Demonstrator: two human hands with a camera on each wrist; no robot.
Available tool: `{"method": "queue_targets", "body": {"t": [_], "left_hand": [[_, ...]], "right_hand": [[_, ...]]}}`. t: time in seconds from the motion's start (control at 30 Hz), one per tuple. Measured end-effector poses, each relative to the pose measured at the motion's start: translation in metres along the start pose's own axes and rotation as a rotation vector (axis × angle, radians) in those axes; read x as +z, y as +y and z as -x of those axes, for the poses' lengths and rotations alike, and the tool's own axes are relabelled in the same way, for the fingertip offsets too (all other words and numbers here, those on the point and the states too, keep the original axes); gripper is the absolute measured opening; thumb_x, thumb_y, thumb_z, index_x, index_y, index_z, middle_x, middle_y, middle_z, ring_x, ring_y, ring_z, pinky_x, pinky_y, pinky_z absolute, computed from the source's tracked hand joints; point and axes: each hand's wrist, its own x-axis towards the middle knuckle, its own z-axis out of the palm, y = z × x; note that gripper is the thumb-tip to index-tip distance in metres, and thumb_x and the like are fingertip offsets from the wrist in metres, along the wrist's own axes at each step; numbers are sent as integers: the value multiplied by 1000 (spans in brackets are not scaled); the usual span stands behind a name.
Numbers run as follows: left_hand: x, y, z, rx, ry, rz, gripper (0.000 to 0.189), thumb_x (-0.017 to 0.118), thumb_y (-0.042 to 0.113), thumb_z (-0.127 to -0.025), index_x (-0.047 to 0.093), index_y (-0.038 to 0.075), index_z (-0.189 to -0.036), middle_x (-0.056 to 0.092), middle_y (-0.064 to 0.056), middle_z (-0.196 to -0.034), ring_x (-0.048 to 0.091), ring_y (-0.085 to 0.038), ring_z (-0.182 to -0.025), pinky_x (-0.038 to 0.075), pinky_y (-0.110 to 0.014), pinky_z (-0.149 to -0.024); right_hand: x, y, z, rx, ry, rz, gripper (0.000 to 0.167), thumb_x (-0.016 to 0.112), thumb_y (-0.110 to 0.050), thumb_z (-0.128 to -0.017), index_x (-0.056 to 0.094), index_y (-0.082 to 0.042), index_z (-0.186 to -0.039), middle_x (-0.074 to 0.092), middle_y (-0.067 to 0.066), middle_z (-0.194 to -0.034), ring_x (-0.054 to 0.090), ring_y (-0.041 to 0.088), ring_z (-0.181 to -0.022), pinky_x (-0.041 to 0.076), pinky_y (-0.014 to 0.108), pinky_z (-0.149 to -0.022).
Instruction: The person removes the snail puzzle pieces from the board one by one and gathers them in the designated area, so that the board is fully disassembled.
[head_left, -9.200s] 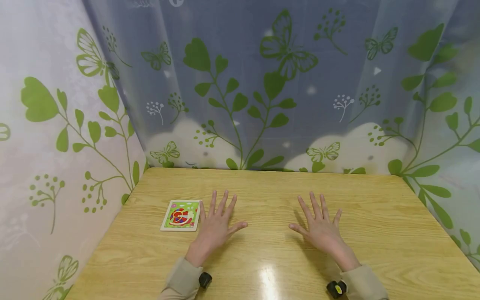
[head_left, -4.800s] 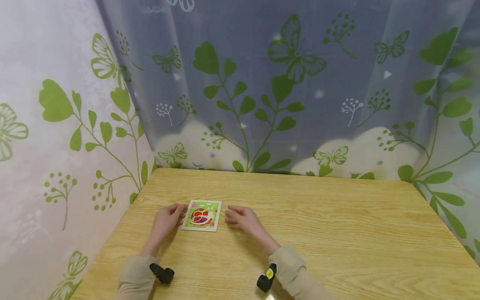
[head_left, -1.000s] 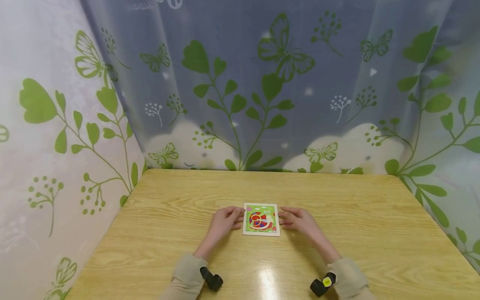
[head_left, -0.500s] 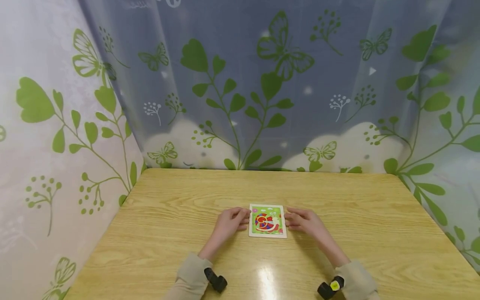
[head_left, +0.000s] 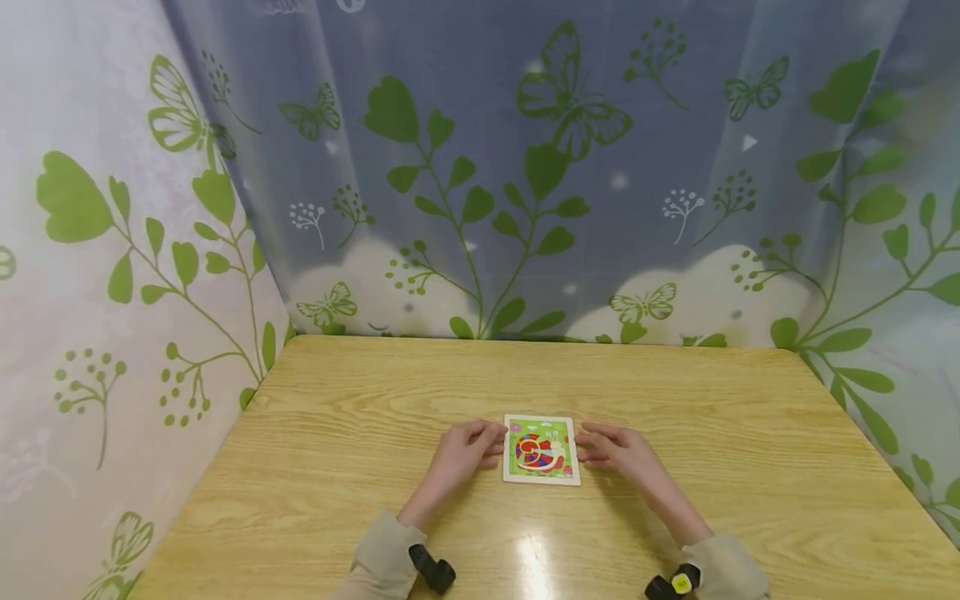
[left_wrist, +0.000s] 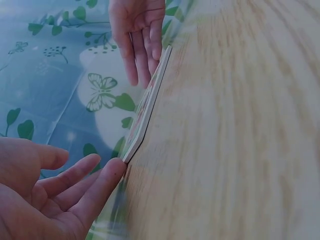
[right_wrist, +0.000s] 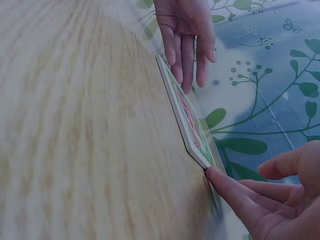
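A small square snail picture puzzle (head_left: 542, 451) with a pale frame lies flat on the wooden table, between both hands. At its left side is my left hand (head_left: 462, 452); in the left wrist view a fingertip of that left hand (left_wrist: 65, 195) meets the edge of the puzzle (left_wrist: 148, 107), with the fingers mostly straight. My right hand (head_left: 624, 454) is at the opposite side. The right wrist view has one extended fingertip of the right hand (right_wrist: 265, 200) against the corner of the puzzle (right_wrist: 187, 117). Neither hand wraps around it.
The wood-grain table (head_left: 360, 383) stretches to a curtain (head_left: 480, 167) with leaves and butterflies at the back. Similar printed cloth (head_left: 112, 292) hangs on the left side. A black wrist camera (head_left: 432, 570) sits by the left sleeve.
From the table's left side the puzzle has come to the middle, with the hands moving from spread apart to either side of it. Over the last second it slid slightly right and nearer.
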Motion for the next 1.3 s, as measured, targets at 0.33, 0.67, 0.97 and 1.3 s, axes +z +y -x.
{"method": "queue_targets", "body": {"t": [0.33, 0.67, 0.97, 1.3], "left_hand": [[0, 3, 4, 3, -13, -12, 35, 52, 21, -108, 68, -7, -121, 72, -21, -114, 72, -30, -103, 61, -33, -80], [1, 5, 6, 6, -5, -26, 34, 52, 18, -108, 68, -9, -120, 72, -23, -113, 72, -30, -100, 61, -32, -77], [-7, 7, 3, 26, 27, -60, 33, 54, 23, -107, 70, -2, -121, 71, -19, -116, 71, -30, -102, 61, -36, -78], [-16, 12, -7, 121, 21, -156, 32, 53, 23, -108, 71, 1, -120, 71, -17, -120, 71, -32, -105, 61, -39, -82]], "right_hand": [[-1, -1, 5, -1, -16, 1, 45, 42, -6, -109, 37, 21, -144, 58, 35, -132, 72, 30, -103, 59, 33, -86], [-1, -1, 6, -7, -11, -8, 46, 44, -7, -109, 37, 20, -145, 57, 35, -133, 72, 30, -103, 59, 33, -85], [-1, -14, 6, -242, 49, 213, 39, 58, -13, -104, 57, 5, -139, 63, 25, -133, 68, 38, -111, 59, 36, -87], [13, -21, -1, -508, -55, 728, 42, 70, -7, -95, 63, -2, -136, 64, 18, -135, 66, 36, -114, 57, 46, -90]]}}
